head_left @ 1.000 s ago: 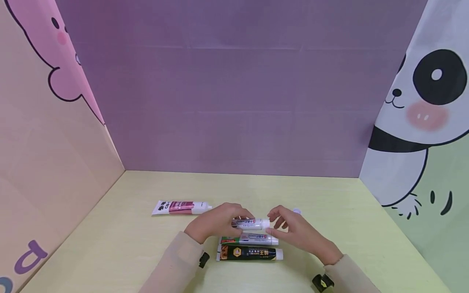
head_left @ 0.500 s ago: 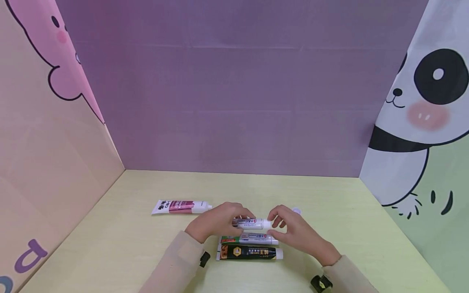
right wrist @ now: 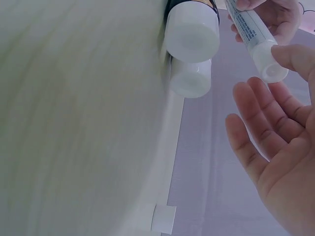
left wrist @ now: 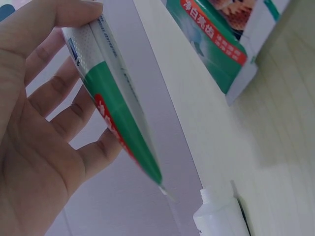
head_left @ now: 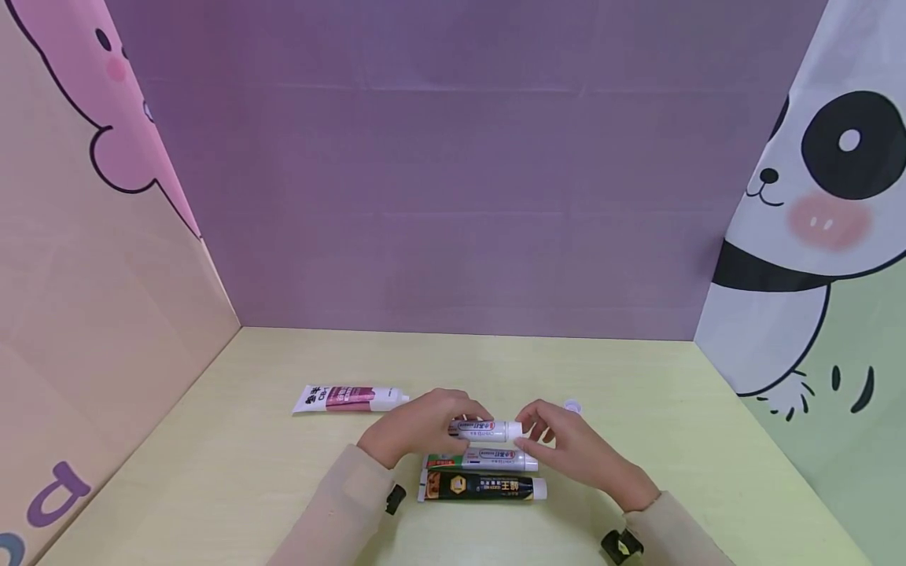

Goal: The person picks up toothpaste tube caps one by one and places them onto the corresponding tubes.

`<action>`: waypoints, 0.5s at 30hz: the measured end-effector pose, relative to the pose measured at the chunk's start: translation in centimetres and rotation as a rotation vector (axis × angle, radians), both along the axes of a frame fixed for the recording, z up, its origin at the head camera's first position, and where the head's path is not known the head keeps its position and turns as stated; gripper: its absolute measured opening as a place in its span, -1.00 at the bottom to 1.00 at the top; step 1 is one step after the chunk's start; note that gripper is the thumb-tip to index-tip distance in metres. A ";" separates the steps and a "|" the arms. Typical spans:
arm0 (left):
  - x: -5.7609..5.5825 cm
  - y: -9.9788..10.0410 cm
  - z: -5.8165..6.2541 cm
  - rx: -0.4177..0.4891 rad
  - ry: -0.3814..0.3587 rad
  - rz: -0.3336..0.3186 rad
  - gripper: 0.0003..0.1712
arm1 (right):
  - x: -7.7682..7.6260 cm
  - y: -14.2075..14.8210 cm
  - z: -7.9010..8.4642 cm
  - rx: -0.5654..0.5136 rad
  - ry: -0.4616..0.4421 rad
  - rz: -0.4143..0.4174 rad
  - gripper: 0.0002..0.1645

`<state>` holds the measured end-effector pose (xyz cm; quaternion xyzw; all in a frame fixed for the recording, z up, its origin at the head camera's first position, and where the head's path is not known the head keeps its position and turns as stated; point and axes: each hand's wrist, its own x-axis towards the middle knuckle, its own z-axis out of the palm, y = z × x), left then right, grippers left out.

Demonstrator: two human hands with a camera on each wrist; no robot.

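My left hand (head_left: 425,424) grips a small white-and-green toothpaste tube (left wrist: 118,103) above the table, thumb on one side and fingers behind. The tube lies level, its white cap (right wrist: 268,66) pointing right. At that cap is my right hand (head_left: 580,448), thumb and forefinger pinching it while the other fingers spread loosely. Just in front, a similar toothpaste tube (head_left: 495,461) lies beside a black one (head_left: 481,486), both with white caps toward the right. Left of my left hand is a pink-and-white tube (head_left: 350,399) whose threaded neck (left wrist: 205,196) shows bare.
A loose white cap (right wrist: 163,219) stands on the table behind my right hand, which partly covers it in the head view. Pale wood tabletop (head_left: 212,487) is bounded by a purple back wall (head_left: 460,196) and printed side panels.
Both hands stay almost in place around the toothpaste tube. My right thumb and fingers shift slightly about the cap, a little right and then back left.
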<state>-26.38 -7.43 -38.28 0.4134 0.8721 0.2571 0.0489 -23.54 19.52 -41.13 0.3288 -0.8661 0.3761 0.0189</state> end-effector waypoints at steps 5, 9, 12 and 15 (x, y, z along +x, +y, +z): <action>0.0 0.0 0.0 -0.006 0.001 0.003 -0.53 | 0.0 0.0 0.1 0.022 -0.012 -0.011 -0.75; 0.1 0.1 0.0 -0.007 0.000 0.005 -0.54 | -0.1 0.0 0.0 0.037 -0.022 -0.022 -0.76; 0.1 0.1 0.1 -0.008 0.005 0.006 -0.54 | -0.2 0.0 0.0 0.046 -0.036 -0.029 -0.76; 0.2 0.1 0.2 -0.004 0.010 -0.001 -0.54 | -0.2 0.1 -0.1 0.052 -0.046 -0.028 -0.75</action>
